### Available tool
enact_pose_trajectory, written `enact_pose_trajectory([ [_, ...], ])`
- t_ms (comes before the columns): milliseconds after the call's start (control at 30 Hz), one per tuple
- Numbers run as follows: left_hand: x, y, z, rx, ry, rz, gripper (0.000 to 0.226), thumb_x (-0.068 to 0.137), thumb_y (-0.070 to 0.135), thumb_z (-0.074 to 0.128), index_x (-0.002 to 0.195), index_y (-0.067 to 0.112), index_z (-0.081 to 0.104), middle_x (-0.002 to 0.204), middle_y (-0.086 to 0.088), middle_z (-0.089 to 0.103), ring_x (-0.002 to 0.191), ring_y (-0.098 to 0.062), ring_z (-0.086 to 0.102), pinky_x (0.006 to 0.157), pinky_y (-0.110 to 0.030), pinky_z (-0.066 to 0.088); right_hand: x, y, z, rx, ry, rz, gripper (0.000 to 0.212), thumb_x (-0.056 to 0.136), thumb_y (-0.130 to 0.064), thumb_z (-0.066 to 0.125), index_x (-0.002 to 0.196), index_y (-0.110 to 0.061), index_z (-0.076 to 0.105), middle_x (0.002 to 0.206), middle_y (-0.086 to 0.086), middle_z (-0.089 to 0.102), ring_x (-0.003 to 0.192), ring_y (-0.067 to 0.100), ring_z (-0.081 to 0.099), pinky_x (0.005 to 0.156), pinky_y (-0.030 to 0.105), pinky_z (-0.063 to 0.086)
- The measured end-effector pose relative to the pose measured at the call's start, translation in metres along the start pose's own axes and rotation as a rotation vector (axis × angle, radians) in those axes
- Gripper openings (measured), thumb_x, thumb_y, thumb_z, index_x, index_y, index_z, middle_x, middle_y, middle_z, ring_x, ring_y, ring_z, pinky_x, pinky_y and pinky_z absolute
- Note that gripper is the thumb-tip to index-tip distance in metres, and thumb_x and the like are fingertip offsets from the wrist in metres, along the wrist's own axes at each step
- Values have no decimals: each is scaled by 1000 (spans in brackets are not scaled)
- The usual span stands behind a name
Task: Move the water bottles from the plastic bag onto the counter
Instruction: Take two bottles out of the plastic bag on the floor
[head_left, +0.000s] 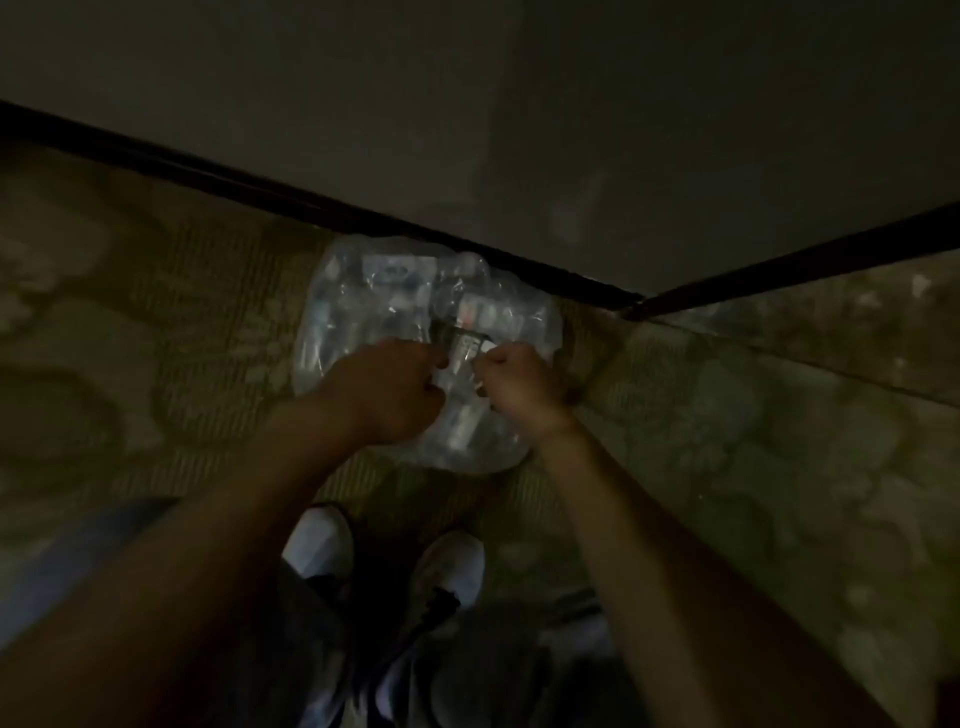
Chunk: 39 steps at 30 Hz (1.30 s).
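One clear plastic bag (415, 332), on patterned carpet (156, 312) against the dark baseboard (311, 202) in the room's corner, holding several water bottles (462, 415), count unclear in the dim light. Left hand (387, 392) and right hand (514, 382), both fisted, grip the bag's top plastic. White shoes (319, 540) stand just below the bag.

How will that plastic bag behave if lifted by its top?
The plastic bag looks thin and crinkled, so it will probably sag and stretch. It bulges with bottles, so it is likely heavy. Both hands, left hand and right hand, grip its top.
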<state>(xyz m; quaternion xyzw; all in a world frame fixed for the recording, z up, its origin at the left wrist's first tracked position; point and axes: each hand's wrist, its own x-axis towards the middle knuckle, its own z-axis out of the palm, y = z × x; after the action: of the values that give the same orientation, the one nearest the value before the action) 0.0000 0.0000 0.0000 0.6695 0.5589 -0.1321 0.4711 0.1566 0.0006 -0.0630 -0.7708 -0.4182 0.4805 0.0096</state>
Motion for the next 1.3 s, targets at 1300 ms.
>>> enact_pose_trajectory([
  [1300,77,-6,-43,-512,18,212,33,85,11,72,118,17,65,109,0,71,96,-9,69,76,-20,57,27,-60,-64,449,-114,-501,29,93,-20,63,120,-9,58,94,-1,69,65,-2,67,52,13,48],
])
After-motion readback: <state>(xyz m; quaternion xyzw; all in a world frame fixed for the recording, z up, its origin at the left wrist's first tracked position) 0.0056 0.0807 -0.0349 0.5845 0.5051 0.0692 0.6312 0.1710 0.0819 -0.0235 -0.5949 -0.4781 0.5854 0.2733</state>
